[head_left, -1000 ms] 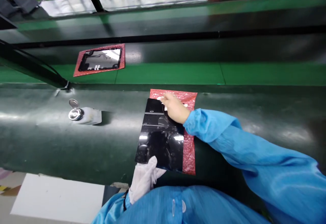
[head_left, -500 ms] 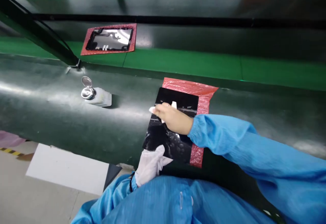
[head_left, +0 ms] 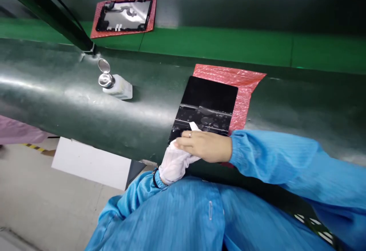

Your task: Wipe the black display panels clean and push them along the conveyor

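Your right hand [head_left: 204, 146] lies across the near edge of the glossy black panel [head_left: 210, 102], its grip closed on a small white wipe [head_left: 194, 126] whose tip pokes out at twelve o'clock from your knuckles. Your gloved left hand [head_left: 174, 163] sits at seven o'clock from it, against the panel's near-left corner and partly under your right fingers; I cannot tell whether its grip pinches the edge or only props it.

The panel rests flat on a red bubble-wrap sheet [head_left: 243, 87] on the dark green table [head_left: 71, 102], directly at twelve o'clock from both hands; the far half looks clean, while the near half shows wet-looking blotches.

To wipe well, I would use light, even pressure with the wipe flat rather than bunched; stroke in one direction, overlapping the passes; let only the glove and the wipe meet the gloss, since bare fingertips would likely mark it.

A dispenser bottle [head_left: 114, 85] with its metal cap flipped open stands at ten o'clock from the panel; a second panel [head_left: 126, 15] on its own red sheet lies farther off at eleven o'clock.
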Motion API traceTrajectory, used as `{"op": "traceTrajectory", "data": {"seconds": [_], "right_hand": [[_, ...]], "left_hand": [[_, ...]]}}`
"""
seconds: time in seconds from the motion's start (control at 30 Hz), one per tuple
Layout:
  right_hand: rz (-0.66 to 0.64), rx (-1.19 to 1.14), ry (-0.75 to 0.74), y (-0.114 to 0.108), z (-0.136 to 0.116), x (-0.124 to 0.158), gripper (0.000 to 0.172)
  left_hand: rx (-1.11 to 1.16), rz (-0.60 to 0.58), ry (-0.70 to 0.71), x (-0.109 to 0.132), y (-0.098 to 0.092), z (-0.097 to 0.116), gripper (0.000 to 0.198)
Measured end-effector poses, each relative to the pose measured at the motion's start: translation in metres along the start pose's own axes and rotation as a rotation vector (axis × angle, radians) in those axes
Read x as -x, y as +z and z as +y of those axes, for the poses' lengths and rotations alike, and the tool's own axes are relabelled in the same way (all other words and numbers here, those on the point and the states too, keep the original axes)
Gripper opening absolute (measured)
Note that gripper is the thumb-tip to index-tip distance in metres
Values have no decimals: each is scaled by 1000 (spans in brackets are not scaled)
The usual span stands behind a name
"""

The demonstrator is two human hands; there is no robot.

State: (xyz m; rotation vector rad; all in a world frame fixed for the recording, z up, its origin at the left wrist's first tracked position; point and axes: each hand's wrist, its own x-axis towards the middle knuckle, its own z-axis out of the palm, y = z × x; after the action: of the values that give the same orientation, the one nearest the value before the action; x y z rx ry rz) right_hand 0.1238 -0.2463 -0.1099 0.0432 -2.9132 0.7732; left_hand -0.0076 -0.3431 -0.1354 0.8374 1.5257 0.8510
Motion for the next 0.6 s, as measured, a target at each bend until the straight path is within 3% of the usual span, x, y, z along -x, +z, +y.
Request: {"op": "traceTrajectory", "data": {"seconds": [0.1,0.17,0.23,0.3,0.43,0.5,0.6], "right_hand": [[-8,-13,1,-8,15,29,39],[58,15,117,-14,31,37,43],[138,73,254,-17,41,30,43],[153,101,290,-15,42,11,38],[61,27,114,-7,18,-14,30],[50,-16,77,-4,4,1,32],[50,-65,115,-5,3,46,39]], "left_hand": [[95,-44,-36,2,3,-2,25],[230,-91,-47,4,5,-2,36],[388,-108,-40,5,6,0,46],[503,-109,-43,4,5,4,48],[666,-137,-131,3,2,12,20],[670,-134,-144,3,1,11,17],[603,-110,-134,4,0,4,17]]}}
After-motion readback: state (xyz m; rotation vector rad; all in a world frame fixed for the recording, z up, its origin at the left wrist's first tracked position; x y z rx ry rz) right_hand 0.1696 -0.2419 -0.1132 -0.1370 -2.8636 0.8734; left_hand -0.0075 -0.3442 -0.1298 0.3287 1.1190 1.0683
